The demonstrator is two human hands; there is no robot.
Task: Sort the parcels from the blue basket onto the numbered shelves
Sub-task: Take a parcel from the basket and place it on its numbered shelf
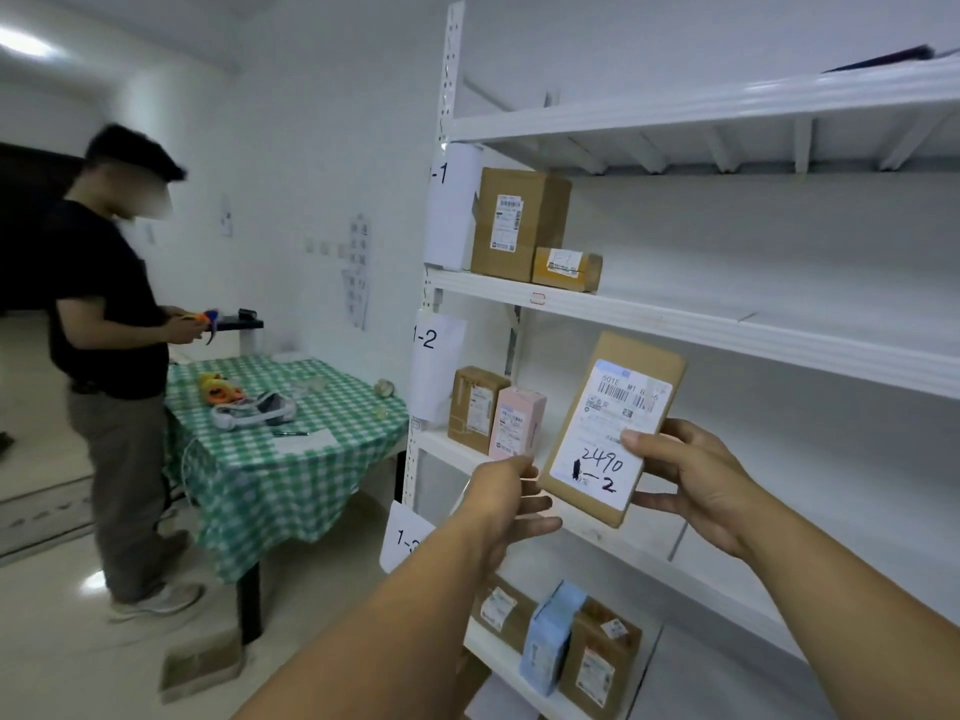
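Nearest you, your left hand (506, 504) reached out with its fingers loosely straight, their tips at the lower left corner of the parcel (613, 423). Whether they actually touched the cardboard could not be told. Your right hand (691, 480) did the holding: the thumb pressed on the white label and the other fingers curled behind the right edge, pinching the parcel in its lower half. The parcel was a flat brown packet held in the air, label toward you, with "2490" and "2" written on it by hand. It stood on end, its long axis running up from your hands with the top leaning right and away. The shelf (639, 558) it probably belonged on lay just beyond and below it, marked by the paper tag (434, 337) reading 1-2. On that shelf a brown box (475, 407) and a pink box (517, 423) stood to the left, so the free room lay straight ahead of your right hand, the nearer one for setting it down.
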